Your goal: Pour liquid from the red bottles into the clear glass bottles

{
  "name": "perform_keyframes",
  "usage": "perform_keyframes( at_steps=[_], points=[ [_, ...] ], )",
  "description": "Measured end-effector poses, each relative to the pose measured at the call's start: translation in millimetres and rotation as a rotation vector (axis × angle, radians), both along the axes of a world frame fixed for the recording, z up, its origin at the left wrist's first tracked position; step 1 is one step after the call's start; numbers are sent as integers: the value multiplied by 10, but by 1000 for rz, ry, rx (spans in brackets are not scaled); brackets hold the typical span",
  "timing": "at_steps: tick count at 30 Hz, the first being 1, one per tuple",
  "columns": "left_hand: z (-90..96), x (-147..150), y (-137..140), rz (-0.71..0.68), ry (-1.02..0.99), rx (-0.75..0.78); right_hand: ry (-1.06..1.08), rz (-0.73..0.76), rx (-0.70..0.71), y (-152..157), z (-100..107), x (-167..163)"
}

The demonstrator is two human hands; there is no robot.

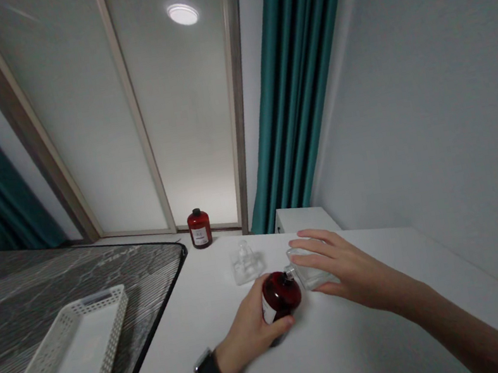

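My left hand (252,322) is wrapped round a dark red bottle (283,291) with a white label, tilted with its neck toward the right. In my right hand (335,264) is a clear glass bottle (311,273), also tilted, its mouth turned left. The two bottle mouths meet or nearly meet; whether they touch I cannot tell. Any liquid passing between them is too small to make out. Just behind the hands, a clear transparent object (246,265) rests on the white table (353,341).
A second dark red bottle (199,228) with a black cap stands upright at the table's far edge. On the left, a white perforated basket (112,339) lies on a grey patterned surface (147,262). Behind are a white cabinet (307,218), a teal curtain (294,88) and frosted sliding doors (185,127).
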State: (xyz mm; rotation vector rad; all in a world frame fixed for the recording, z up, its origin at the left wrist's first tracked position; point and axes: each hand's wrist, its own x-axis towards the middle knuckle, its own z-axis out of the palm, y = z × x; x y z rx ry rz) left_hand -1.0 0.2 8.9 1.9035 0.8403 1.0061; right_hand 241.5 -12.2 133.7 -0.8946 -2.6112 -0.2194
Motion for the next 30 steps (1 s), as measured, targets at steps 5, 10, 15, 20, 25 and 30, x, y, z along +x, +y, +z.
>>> perform_keyframes(
  at_steps=[5, 10, 15, 20, 25, 30],
  points=[
    [-11, -1, 4, -8, 3, 13, -14, 4, 7, -9, 23, -13],
    [-3, 2, 4, -6, 6, 5, -21, 11, 15, -14, 34, -14],
    [-15, 3, 9, -6, 0, 10, -38, 5, 17, -14, 44, -15],
    [-1, 5, -2, -7, -6, 4, -50, 8, 30, -24, 59, -25],
    [16, 5, -5, -7, -6, 0, -60, 11, 59, -39, 71, -32],
    [-6, 10, 2, 0, 2, 2, -64, 12, 69, -43, 82, -41]
  ],
)
